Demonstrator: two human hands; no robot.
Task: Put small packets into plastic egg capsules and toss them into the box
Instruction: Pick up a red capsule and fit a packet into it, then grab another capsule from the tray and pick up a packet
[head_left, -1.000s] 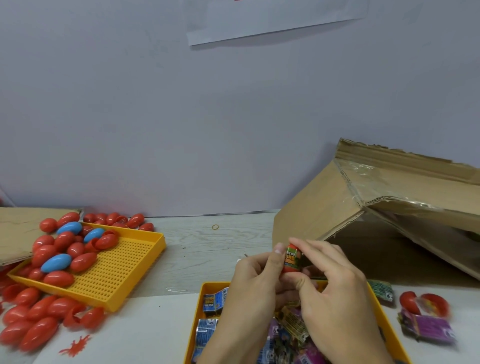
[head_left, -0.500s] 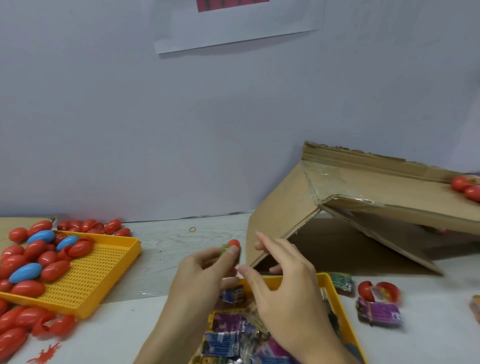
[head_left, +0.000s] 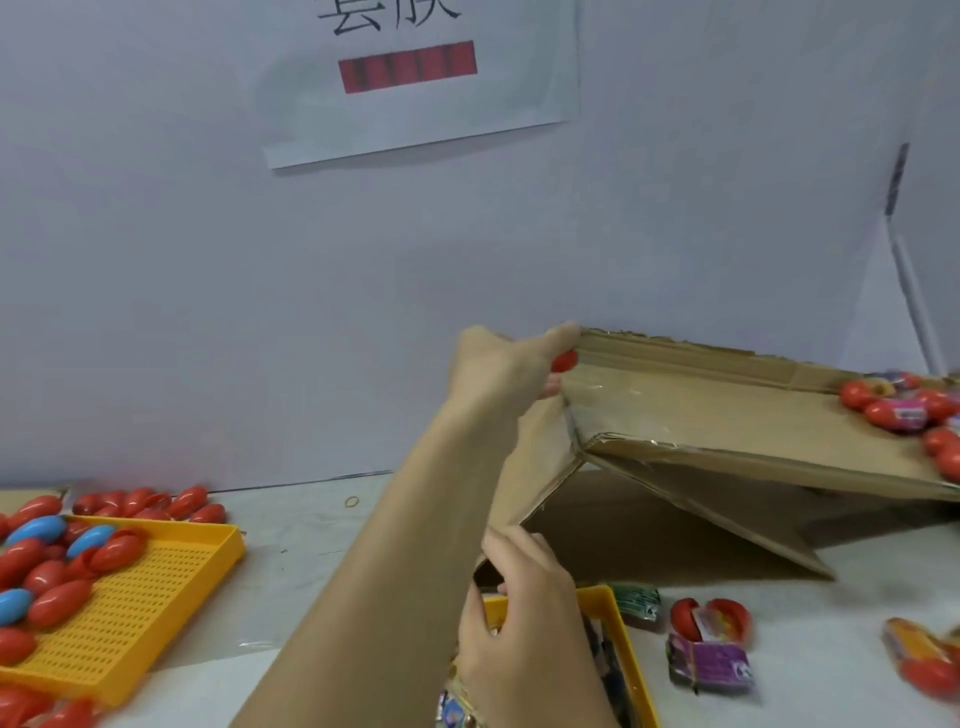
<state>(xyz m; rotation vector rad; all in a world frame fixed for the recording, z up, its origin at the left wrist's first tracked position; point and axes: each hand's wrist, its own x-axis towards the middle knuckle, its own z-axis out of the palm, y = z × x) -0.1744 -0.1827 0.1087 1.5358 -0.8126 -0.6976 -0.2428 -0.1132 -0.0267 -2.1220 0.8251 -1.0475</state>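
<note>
Since a moment ago my left hand (head_left: 511, 364) has risen from the packet tray (head_left: 615, 618) to the cardboard box (head_left: 691, 410) corner, its grip pinching one smooth red egg capsule (head_left: 565, 359) at the fingertips. My right hand (head_left: 524, 623) hangs relaxed over the tray, holding nothing. Two perforated yellow trays sit on the bench (head_left: 306, 561).

**Around the perforated yellow tray**

A perforated yellow tray (head_left: 156, 613) sits on the pale tabletop (head_left: 301, 551). Beyond its far right corner lies a small rubber band (head_left: 352, 502). High above it and to the right, a white paper sign (head_left: 421, 78) with a red bar is fixed to the grey wall (head_left: 182, 286).
</note>
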